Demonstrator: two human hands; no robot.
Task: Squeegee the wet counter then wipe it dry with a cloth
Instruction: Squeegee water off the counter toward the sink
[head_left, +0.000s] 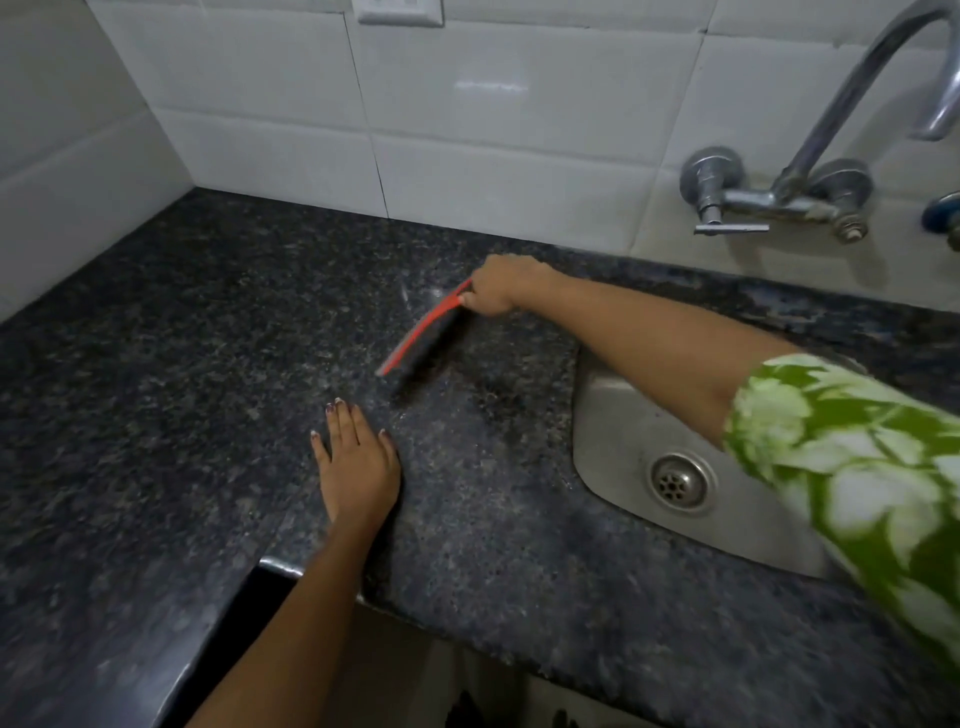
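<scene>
On the dark speckled counter (208, 364), near the back wall, the right hand (501, 286) grips the handle end of a red squeegee (423, 332), fingers curled tight round it. Its blade runs down and to the left from the hand, the black rubber edge down on the stone, and it looks a bit smeared with motion. Beside the blade the surface has a faint pale sheen.

Nearer the front edge, the left hand (358, 467) lies flat on the counter, palm down, fingers straight and slightly spread, pointing toward the wall. It sits just short of the squeegee's lower tip, not touching it.

To the right, a steel sink (613, 441) is set into the counter, with its round drain (678, 483) showing. The right forearm reaches across the sink's upper corner, and a green and white patterned sleeve (857, 467) covers the upper arm. A metal tap (810, 156) comes out of the white tiles (467, 130) above the sink.
</scene>
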